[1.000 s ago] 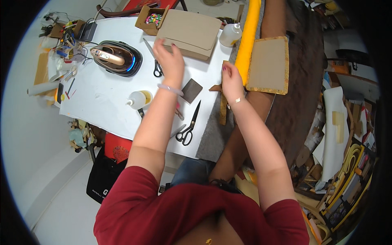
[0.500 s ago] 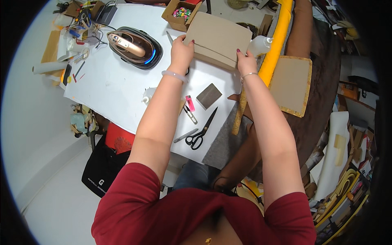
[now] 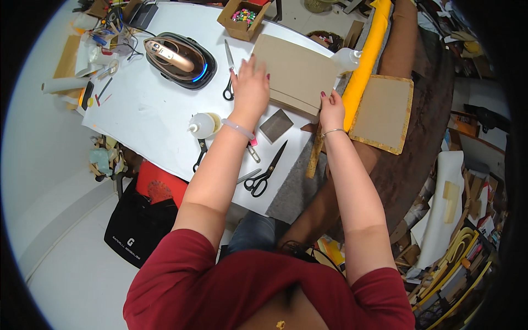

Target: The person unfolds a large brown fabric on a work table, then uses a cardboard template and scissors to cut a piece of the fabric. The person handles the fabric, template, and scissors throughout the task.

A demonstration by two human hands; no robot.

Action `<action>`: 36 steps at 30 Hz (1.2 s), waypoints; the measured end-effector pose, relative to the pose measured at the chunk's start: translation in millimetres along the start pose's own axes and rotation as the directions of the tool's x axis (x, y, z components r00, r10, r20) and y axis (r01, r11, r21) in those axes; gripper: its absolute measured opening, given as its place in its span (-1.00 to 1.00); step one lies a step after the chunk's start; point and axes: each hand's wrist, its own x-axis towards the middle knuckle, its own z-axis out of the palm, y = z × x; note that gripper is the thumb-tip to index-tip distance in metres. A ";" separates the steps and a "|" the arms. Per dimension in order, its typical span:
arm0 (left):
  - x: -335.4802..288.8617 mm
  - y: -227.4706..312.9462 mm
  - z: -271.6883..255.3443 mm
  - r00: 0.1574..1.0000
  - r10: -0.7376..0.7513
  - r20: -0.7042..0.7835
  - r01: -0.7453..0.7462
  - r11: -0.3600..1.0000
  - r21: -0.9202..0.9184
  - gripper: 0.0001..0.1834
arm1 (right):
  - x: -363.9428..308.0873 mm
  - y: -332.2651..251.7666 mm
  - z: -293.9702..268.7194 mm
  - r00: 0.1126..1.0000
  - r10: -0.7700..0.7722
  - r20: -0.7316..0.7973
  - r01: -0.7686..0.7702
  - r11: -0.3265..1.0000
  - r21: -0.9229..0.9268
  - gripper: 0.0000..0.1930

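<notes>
A wide beige panel piece (image 3: 297, 71), with a seam or fold along its near side, lies at the far side of the white table. My right hand (image 3: 331, 110) pinches its near right corner between thumb and fingers. At its left edge is my left hand (image 3: 252, 88), fingers stretched out and fingertips smeared by motion. The hand overlaps the edge; whether it touches cannot be made out. Nearer me lie a dark grey block (image 3: 276, 126), black-handled scissors (image 3: 265, 175) and a pink lighter (image 3: 253, 142), partly behind my left forearm.
A steam iron (image 3: 176, 59) rests on its base at the left. Another pair of scissors (image 3: 229, 71) and a squeeze bottle (image 3: 203, 125) are beside my left arm. A carton of colourful bits (image 3: 243, 21) stands behind. On the right are a yellow roll (image 3: 360, 71) and an edged beige panel (image 3: 383, 115).
My left hand has let go of the panel's near left part and drawn back toward me. The panel has shifted toward me and lies flatter, with my right hand still at its corner.
</notes>
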 end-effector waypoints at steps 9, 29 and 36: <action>-0.6 14.9 -14.4 0.995 -0.020 0.098 0.052 0.938 -0.342 -0.62 | -27.0 -25.1 -48.5 0.937 0.337 -0.096 -0.290 0.899 0.328 -0.68; 13.0 -1.9 -11.9 0.986 -0.129 0.103 0.160 0.900 -0.406 -0.61 | -45.6 -34.8 -83.7 0.916 0.399 -0.042 -0.351 0.847 0.399 -0.72; 6.5 -14.5 -20.6 0.964 -0.221 0.146 0.257 0.916 -0.310 -0.42 | -95.0 -55.9 -153.5 0.889 -0.161 -0.428 0.030 0.954 -0.297 -0.49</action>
